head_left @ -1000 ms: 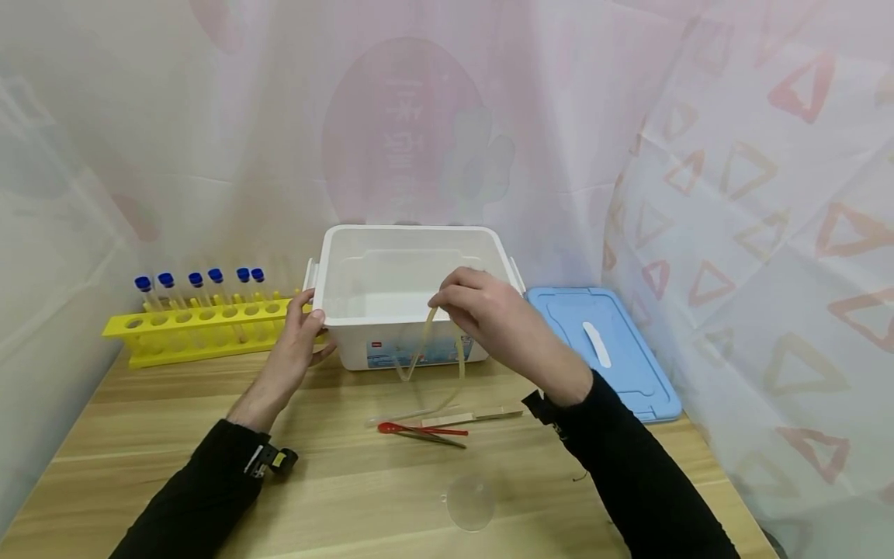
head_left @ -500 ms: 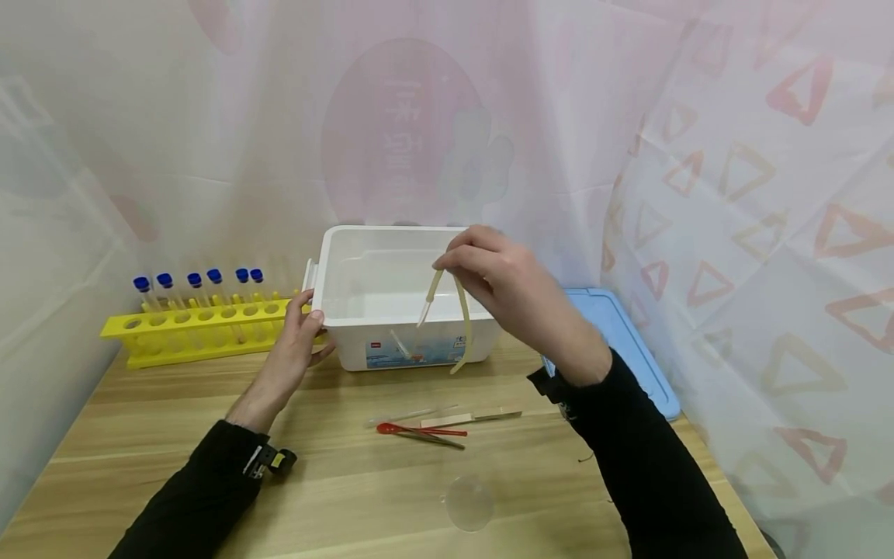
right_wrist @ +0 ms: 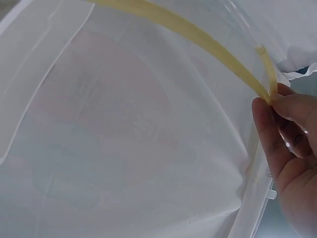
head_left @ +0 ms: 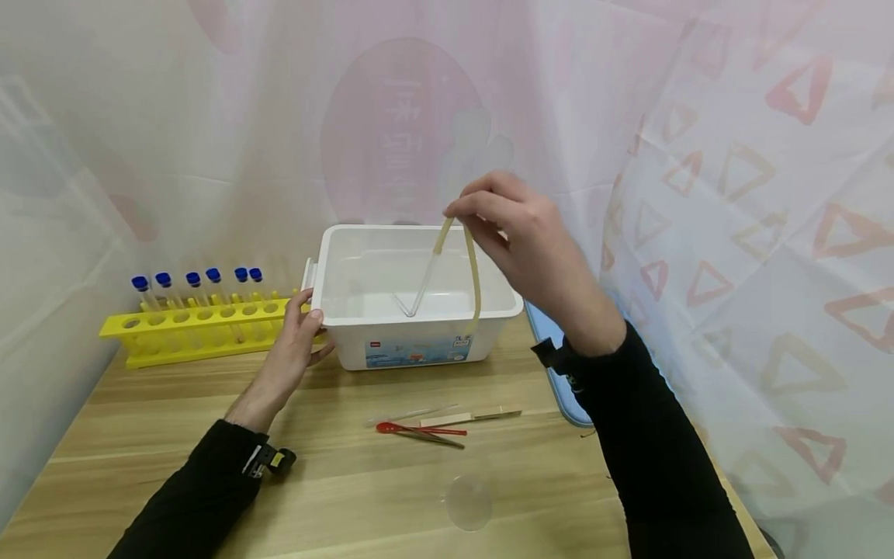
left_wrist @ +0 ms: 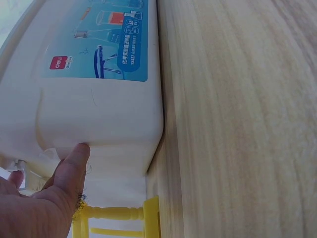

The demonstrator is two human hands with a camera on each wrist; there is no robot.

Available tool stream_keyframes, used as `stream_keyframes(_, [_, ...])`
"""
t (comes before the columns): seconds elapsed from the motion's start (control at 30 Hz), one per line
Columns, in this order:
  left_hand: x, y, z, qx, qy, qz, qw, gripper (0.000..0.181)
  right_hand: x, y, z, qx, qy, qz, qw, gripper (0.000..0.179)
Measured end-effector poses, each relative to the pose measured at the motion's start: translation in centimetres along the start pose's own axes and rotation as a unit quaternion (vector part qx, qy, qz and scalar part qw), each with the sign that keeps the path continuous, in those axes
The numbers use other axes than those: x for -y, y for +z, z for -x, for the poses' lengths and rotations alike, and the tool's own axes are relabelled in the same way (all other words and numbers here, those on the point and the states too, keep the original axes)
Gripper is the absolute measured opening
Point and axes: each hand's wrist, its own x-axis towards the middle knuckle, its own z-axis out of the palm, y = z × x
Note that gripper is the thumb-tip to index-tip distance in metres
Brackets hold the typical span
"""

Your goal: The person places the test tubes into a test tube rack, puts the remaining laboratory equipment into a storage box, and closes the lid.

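My right hand (head_left: 520, 233) is over the white plastic storage box (head_left: 412, 320) and pinches a pale yellow rubber tube (head_left: 476, 272) near its bend, between thumb and fingertips. From the tube's short end hangs a clear bent glass tube (head_left: 424, 287), its bend overlapping the inside of the box in the head view. The tube's longer end hangs past the box's front rim. In the right wrist view the yellow tube (right_wrist: 198, 37) arches away from the fingertips. My left hand (head_left: 289, 349) holds the box at its front left corner, one fingertip against the side wall (left_wrist: 99, 121).
A yellow test tube rack (head_left: 209, 330) with several blue-capped tubes stands left of the box. A blue lid (head_left: 569, 392) lies at the right, partly behind my arm. In front lie a red spoon (head_left: 387, 428), thin tools (head_left: 482, 417) and a clear round dish (head_left: 469, 503).
My right hand has risen, lifting the rubber tube and the bent glass tube off the table area to above the box. My left hand has stayed at the box's corner.
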Motion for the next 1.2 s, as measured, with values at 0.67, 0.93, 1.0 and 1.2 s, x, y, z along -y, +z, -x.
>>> stream_keyframes(0.67, [-0.2, -0.3, 0.3, 0.002, -0.008, 0.01, 0.9999, 0.073, -3.4, -1.3, -2.8, -0.107, 0.072, 0.03, 0.9912, 0.02])
stream_keyframes(0.93, [-0.1, -0.3, 0.3, 0.002, -0.01, 0.007, 0.9999, 0.074, -5.4, 0.9, -2.6, -0.077, 0.087, 0.017, 0.993, 0.021])
stream_keyframes(1.0, [-0.1, -0.3, 0.3, 0.001, -0.009, 0.007, 0.9999, 0.074, -5.7, 1.5, -2.5, -0.07, 0.086, 0.013, 0.9938, 0.02])
stream_keyframes(1.2, [0.0, -0.1, 0.3, 0.001, -0.001, 0.002, 1.0, 0.073, -6.5, 3.5, -2.0, -0.055, 0.078, 0.012, 0.9954, 0.018])
